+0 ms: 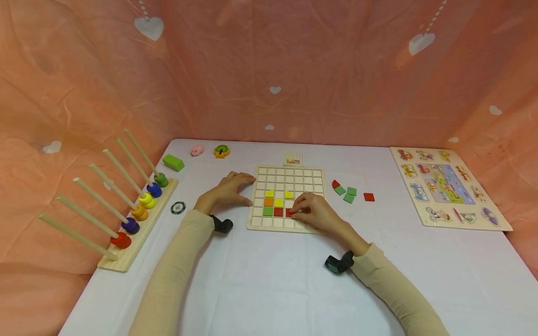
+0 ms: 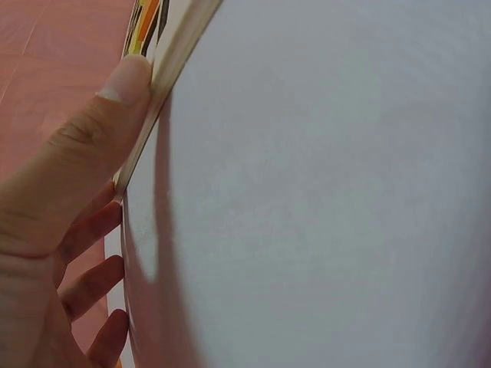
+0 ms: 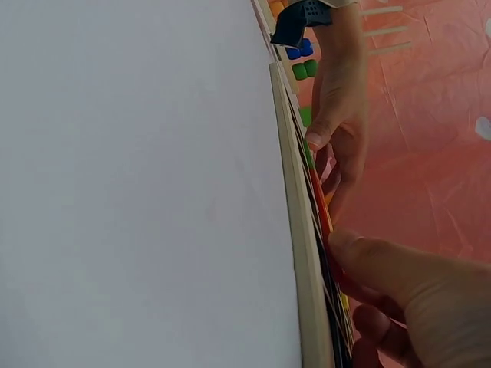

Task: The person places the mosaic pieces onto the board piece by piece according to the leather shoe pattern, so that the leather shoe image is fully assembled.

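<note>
A wooden grid board [image 1: 260, 222] lies flat on the table, with green, orange, yellow and red tiles in its lower left cells. My left hand [image 1: 229, 190] rests at the board's left edge, thumb and fingers spread and touching its rim. Over the lower middle of the board, my right hand [image 1: 314, 211] pinches a red square tile [image 1: 288, 213] between thumb and fingers. That tile is in the same row as another red tile [image 1: 278, 212] and a green tile [image 1: 267, 211]. In the right wrist view, the right thumb [image 3: 357, 249] presses down at the red piece, close on the board.
Several loose green tiles [image 1: 349, 199], a red rounded piece [image 1: 335, 184] and a red square [image 1: 369, 197] lie right of the board. A small pattern card [image 1: 293, 159] is behind it. A peg stand [image 1: 138, 252] stands left, a picture puzzle [image 1: 424, 210] right.
</note>
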Motion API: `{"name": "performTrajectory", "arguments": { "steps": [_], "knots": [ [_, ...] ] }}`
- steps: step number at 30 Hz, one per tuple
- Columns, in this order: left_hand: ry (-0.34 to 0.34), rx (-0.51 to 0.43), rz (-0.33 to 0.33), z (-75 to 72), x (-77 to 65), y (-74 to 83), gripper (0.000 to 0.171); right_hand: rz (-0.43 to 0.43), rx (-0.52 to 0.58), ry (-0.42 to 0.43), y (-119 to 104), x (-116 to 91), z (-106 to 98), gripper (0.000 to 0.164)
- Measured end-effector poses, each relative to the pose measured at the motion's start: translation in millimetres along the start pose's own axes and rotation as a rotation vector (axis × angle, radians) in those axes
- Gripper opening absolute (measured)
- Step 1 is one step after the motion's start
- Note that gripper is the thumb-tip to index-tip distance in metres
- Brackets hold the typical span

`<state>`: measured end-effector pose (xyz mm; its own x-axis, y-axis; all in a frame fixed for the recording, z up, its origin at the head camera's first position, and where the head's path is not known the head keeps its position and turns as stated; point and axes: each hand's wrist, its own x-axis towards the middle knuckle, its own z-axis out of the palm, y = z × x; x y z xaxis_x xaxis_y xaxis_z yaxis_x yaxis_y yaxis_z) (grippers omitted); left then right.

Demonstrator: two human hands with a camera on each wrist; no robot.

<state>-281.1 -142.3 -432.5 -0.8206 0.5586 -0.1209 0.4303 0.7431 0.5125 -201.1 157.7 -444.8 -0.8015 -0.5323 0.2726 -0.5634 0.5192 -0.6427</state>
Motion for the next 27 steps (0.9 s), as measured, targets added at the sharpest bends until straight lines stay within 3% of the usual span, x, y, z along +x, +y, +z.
{"name": "performTrajectory", "arguments": {
  "steps": [9,16,27],
  "knots": [
    [-0.004,0.016,0.009,-1.2,0.6,-0.7,0.08,-0.02,-0.011,0.02,-0.1,2.5,5.9,0.01],
    [-0.005,-0.01,-0.011,0.1,-1.1,1.3,0.08,0.001,0.002,-0.023,-3.7,3.3,-7.5,0.017],
    [0.003,-0.013,-0.007,0.2,-1.2,0.9,0.08,-0.025,-0.061,0.161,14.1,-3.6,-56.6,0.025]
  ]
}}
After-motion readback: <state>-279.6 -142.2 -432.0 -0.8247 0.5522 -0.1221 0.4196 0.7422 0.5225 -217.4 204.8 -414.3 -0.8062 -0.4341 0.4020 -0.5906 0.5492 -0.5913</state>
